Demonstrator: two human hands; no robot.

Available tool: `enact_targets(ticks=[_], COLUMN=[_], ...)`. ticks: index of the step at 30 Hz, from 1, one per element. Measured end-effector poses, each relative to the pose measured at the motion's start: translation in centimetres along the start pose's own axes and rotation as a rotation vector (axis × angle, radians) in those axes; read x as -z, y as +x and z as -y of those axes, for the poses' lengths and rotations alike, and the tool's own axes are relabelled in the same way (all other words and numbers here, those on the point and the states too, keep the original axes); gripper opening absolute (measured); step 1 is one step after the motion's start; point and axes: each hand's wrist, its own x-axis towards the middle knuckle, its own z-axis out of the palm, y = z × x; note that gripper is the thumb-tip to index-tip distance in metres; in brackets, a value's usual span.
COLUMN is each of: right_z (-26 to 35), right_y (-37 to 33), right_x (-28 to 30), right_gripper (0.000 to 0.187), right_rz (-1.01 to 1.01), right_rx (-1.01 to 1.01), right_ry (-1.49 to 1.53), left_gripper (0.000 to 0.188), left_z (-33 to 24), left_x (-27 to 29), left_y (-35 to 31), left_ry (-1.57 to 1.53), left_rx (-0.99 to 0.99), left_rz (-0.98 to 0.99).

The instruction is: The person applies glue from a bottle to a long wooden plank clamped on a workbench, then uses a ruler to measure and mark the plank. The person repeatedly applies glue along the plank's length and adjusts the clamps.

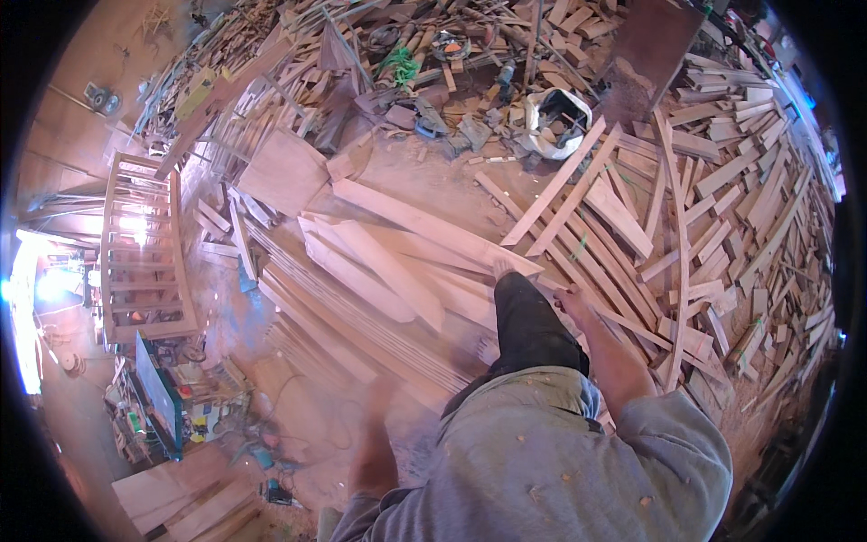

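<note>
My left hand [383,392] hangs low at my side, smeared by motion, so its fingers cannot be made out. Beneath it lies a stack of long, thin wooden strips [361,334]. On my other side, my right hand [569,305] is beside my dark-trousered knee with its fingers curled. What it holds, if anything, is too small to tell. Several long wooden battens [623,280] lie close to that hand. In front of me are wide pale boards [375,271] with cut, pointed ends, and a long plank [424,217] reaches across to my bare foot [508,263].
Heaps of offcuts [750,199] cover the right side and the far end [415,36]. A white sack [558,122] stands ahead. A slatted wooden frame [144,248] is at left, near a table saw [163,397]. Cords and a power tool [280,492] lie at lower left.
</note>
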Motion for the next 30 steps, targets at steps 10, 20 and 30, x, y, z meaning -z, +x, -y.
enact_targets(ticks=[10,20,30], right_z=[13.4,51.2,48.1], right_y=[20.4,48.5,52.9], right_x=[-9.2,-12.0,-17.4], right_gripper=[0.059,0.048,0.074], right_rz=[0.343,-0.026,0.151], right_rx=[0.021,0.267,0.043], right_ry=[-0.703,-0.343,0.030], left_gripper=[0.025,0.023,0.016], left_z=[-5.6,-24.8,-51.5], left_x=[-7.9,0.4,6.0], left_y=[15.8,42.4,70.8], left_ry=[0.213,0.072,0.118], left_rx=[0.553,0.061,-0.253], left_rz=[0.288,0.341,0.157])
